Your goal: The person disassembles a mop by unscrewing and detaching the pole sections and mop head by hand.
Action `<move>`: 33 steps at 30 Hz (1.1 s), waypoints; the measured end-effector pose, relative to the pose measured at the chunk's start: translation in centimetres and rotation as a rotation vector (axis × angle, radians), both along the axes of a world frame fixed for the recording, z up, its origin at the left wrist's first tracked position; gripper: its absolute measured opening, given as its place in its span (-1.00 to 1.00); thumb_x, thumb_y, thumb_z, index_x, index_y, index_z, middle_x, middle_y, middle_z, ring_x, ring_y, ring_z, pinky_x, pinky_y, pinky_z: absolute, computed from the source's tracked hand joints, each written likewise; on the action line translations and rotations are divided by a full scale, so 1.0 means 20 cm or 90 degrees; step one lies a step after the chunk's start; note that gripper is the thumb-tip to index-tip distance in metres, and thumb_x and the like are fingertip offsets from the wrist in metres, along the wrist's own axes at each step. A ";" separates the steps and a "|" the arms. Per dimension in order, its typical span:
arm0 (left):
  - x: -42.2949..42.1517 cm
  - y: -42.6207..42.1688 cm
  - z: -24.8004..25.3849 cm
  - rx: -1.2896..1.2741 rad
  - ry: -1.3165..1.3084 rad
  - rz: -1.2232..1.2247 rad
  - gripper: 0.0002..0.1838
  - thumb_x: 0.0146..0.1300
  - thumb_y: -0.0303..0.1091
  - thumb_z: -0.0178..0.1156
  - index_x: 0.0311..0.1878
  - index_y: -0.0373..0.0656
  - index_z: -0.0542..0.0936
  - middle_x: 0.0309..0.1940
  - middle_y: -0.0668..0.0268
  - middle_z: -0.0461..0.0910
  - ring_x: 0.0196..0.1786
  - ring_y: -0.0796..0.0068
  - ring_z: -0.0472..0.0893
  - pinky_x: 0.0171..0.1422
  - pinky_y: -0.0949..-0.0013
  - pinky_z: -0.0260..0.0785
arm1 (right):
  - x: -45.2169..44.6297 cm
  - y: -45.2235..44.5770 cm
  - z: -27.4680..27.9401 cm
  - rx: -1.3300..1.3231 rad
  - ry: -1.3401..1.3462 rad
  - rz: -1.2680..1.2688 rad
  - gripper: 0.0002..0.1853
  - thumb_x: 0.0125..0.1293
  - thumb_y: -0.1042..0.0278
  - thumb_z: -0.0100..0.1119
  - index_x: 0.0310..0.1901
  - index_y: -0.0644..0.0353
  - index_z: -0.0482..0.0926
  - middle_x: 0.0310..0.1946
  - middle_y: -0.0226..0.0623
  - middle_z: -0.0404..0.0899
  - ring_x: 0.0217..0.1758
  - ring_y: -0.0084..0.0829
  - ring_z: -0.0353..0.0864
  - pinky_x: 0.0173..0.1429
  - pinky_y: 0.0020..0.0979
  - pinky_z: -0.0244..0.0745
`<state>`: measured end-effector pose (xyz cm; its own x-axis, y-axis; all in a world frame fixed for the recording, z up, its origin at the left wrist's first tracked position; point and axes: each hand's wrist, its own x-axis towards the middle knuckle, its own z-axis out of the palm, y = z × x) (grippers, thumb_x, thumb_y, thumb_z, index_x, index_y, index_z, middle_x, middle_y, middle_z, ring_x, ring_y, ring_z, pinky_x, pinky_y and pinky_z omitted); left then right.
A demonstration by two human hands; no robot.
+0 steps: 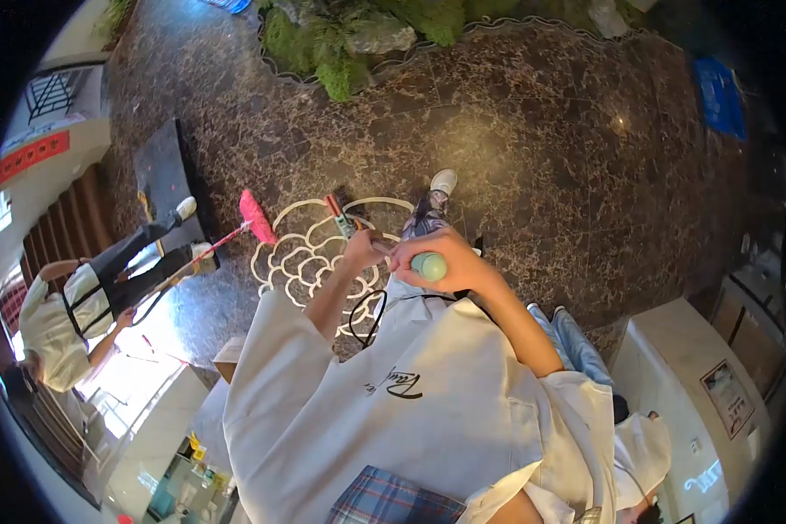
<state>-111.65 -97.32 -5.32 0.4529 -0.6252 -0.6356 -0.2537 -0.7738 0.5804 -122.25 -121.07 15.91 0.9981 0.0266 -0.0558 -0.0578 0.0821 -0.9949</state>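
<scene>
My right hand point(450, 255) is wrapped round the top of a pole whose pale green end point(429, 266) points up at me. Just to its left, my left hand point(364, 251) is closed on the same pole, lower down. Beyond the left hand, a narrow red and green-grey head point(341, 216) shows near the floor. It looks like the pole's far end, but the hands hide the join, and I cannot tell whether it is a broom or a mop.
Dark marbled floor point(541, 166) with a pale looped pattern point(301, 253) lies ahead. A co-worker point(79, 306) at left holds a pink broom point(255, 217). Another person point(642, 454) is behind my right side. A planted rock bed point(380, 39) borders the far side; a blue object point(719, 98) lies far right.
</scene>
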 end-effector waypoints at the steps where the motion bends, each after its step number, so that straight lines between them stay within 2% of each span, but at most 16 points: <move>1: -0.03 -0.03 0.08 -0.016 -0.020 0.019 -0.72 -0.20 -0.20 0.28 -0.40 -0.16 0.60 -0.52 0.10 0.56 -0.38 0.30 0.58 -0.27 0.25 0.41 | -0.01 -0.02 0.04 0.005 -0.047 -0.004 -0.86 0.02 0.48 0.31 -0.51 0.21 0.50 -0.42 -0.29 0.65 -0.30 -0.35 0.66 -0.17 -0.41 0.50; 2: -0.06 -0.06 0.15 -0.031 -0.041 0.035 -0.80 -0.21 -0.31 0.23 -0.55 -0.26 0.52 -0.65 0.12 0.49 -0.52 0.48 0.52 -0.39 0.31 0.35 | -0.02 -0.03 0.06 0.012 -0.094 -0.011 -0.85 0.02 0.45 0.33 -0.51 0.19 0.51 -0.45 -0.33 0.63 -0.40 -0.35 0.64 -0.27 -0.43 0.48; 3: -0.10 -0.07 0.22 -0.037 -0.058 0.032 -0.79 -0.24 -0.30 0.24 -0.58 -0.25 0.52 -0.64 0.07 0.50 -0.50 0.32 0.59 -0.39 0.27 0.38 | -0.04 -0.03 0.07 0.017 -0.110 0.010 -0.85 0.01 0.47 0.32 -0.53 0.19 0.49 -0.52 -0.35 0.59 -0.45 -0.36 0.59 -0.28 -0.43 0.47; 4: -0.13 -0.06 0.24 -0.035 -0.061 0.037 -0.79 -0.24 -0.30 0.24 -0.58 -0.25 0.52 -0.64 0.07 0.50 -0.50 0.32 0.59 -0.39 0.27 0.38 | -0.07 -0.03 0.08 0.020 -0.113 0.015 -0.85 0.01 0.47 0.32 -0.53 0.19 0.49 -0.52 -0.35 0.59 -0.45 -0.36 0.59 -0.28 -0.43 0.47; 6: -0.21 -0.02 0.27 -0.153 -0.129 -0.006 -0.79 -0.21 -0.29 0.24 -0.56 -0.25 0.54 -0.60 0.01 0.51 -0.43 0.10 0.62 -0.37 0.22 0.39 | -0.13 -0.02 0.11 0.061 -0.151 0.080 -0.84 -0.02 0.50 0.30 -0.58 0.18 0.46 -0.60 -0.35 0.51 -0.50 -0.36 0.53 -0.31 -0.40 0.44; 7: -0.24 -0.02 0.34 -0.133 -0.129 -0.032 -0.81 -0.17 -0.28 0.23 -0.54 -0.22 0.57 -0.57 0.01 0.53 -0.40 0.00 0.59 -0.36 0.19 0.39 | -0.18 0.01 0.13 0.100 -0.152 0.075 -0.82 -0.08 0.61 0.25 -0.64 0.22 0.42 -0.63 -0.32 0.49 -0.51 -0.31 0.51 -0.16 -0.22 0.51; 10: -0.40 0.04 0.40 -0.122 -0.157 0.013 -0.92 -0.23 -0.40 0.09 -0.64 -0.19 0.49 -0.63 -0.01 0.46 -0.45 -0.10 0.51 -0.41 0.05 0.32 | -0.36 0.10 0.10 0.175 -0.161 0.084 -0.80 -0.11 0.63 0.23 -0.68 0.22 0.38 -0.68 -0.33 0.44 -0.52 -0.28 0.48 -0.24 -0.27 0.47; 11: -0.45 0.10 0.34 -0.152 -0.172 0.005 -0.92 -0.23 -0.40 0.09 -0.64 -0.20 0.48 -0.62 -0.01 0.46 -0.45 -0.12 0.50 -0.42 0.04 0.31 | -0.43 0.15 0.08 0.191 -0.147 0.070 -0.78 -0.14 0.64 0.21 -0.70 0.22 0.35 -0.72 -0.35 0.38 -0.53 -0.28 0.45 -0.29 -0.30 0.43; 15: -0.64 0.32 0.29 -0.126 -0.146 0.000 -0.81 -0.13 -0.30 0.20 -0.63 -0.23 0.51 -0.67 0.03 0.44 -0.54 0.01 0.51 -0.47 0.19 0.29 | -0.65 0.32 0.02 0.219 -0.136 0.065 -0.77 -0.13 0.62 0.22 -0.70 0.20 0.34 -0.72 -0.34 0.37 -0.54 -0.30 0.41 -0.32 -0.34 0.38; 18: -0.75 0.48 0.32 -0.079 -0.139 -0.014 -0.91 -0.20 -0.41 0.12 -0.67 -0.21 0.47 -0.65 -0.02 0.44 -0.50 -0.08 0.50 -0.46 0.09 0.28 | -0.76 0.49 -0.01 0.213 -0.168 0.080 -0.78 -0.09 0.59 0.22 -0.68 0.19 0.34 -0.70 -0.33 0.39 -0.53 -0.30 0.42 -0.35 -0.35 0.35; 19: -0.78 0.55 0.31 -0.084 -0.089 -0.006 -0.86 -0.18 -0.39 0.15 -0.68 -0.24 0.45 -0.66 0.00 0.44 -0.52 -0.05 0.50 -0.48 0.11 0.26 | -0.80 0.55 -0.03 0.216 -0.180 0.092 -0.79 -0.06 0.56 0.22 -0.66 0.18 0.35 -0.68 -0.32 0.42 -0.53 -0.33 0.42 -0.37 -0.36 0.34; 21: -0.85 0.68 0.31 -0.079 -0.102 -0.004 -0.85 -0.16 -0.38 0.16 -0.67 -0.24 0.46 -0.66 0.00 0.44 -0.52 -0.04 0.50 -0.48 0.13 0.26 | -0.84 0.65 -0.02 0.225 -0.188 0.100 -0.79 -0.05 0.56 0.22 -0.66 0.19 0.35 -0.67 -0.32 0.42 -0.53 -0.34 0.43 -0.37 -0.36 0.33; 26: -0.96 0.84 0.36 -0.114 -0.082 0.056 -0.88 -0.12 -0.37 0.18 -0.57 -0.23 0.53 -0.63 0.01 0.48 -0.50 -0.01 0.53 -0.43 0.20 0.30 | -0.89 0.79 0.02 0.229 -0.178 0.117 -0.80 -0.02 0.53 0.20 -0.65 0.21 0.36 -0.66 -0.34 0.44 -0.57 -0.40 0.42 -0.39 -0.37 0.32; 28: -0.94 0.88 0.37 -0.058 -0.033 0.027 -0.87 -0.11 -0.35 0.19 -0.56 -0.22 0.54 -0.64 0.03 0.49 -0.49 0.00 0.55 -0.42 0.19 0.31 | -0.85 0.79 0.05 0.239 -0.150 0.118 -0.80 0.01 0.51 0.18 -0.64 0.22 0.37 -0.65 -0.34 0.44 -0.58 -0.43 0.41 -0.40 -0.40 0.31; 30: -0.95 0.89 0.37 -0.096 -0.054 0.036 -0.87 -0.13 -0.35 0.20 -0.56 -0.22 0.54 -0.65 0.03 0.49 -0.51 0.01 0.54 -0.44 0.20 0.30 | -0.82 0.82 0.04 0.250 -0.113 0.146 -0.81 0.03 0.49 0.18 -0.64 0.22 0.38 -0.65 -0.36 0.44 -0.57 -0.46 0.42 -0.40 -0.41 0.30; 33: -0.92 0.97 0.28 -0.124 -0.051 0.055 -0.87 -0.15 -0.35 0.21 -0.56 -0.22 0.55 -0.64 0.03 0.49 -0.52 0.04 0.54 -0.45 0.21 0.30 | -0.73 0.84 0.04 0.239 -0.122 0.178 -0.79 0.03 0.47 0.20 -0.64 0.22 0.38 -0.65 -0.36 0.44 -0.56 -0.46 0.43 -0.40 -0.40 0.31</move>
<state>-129.95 -77.95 0.34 0.5549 -0.6887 -0.4667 -0.2424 -0.6705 0.7012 -136.88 -104.19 16.76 0.9413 0.2777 0.1918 0.0513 0.4439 -0.8946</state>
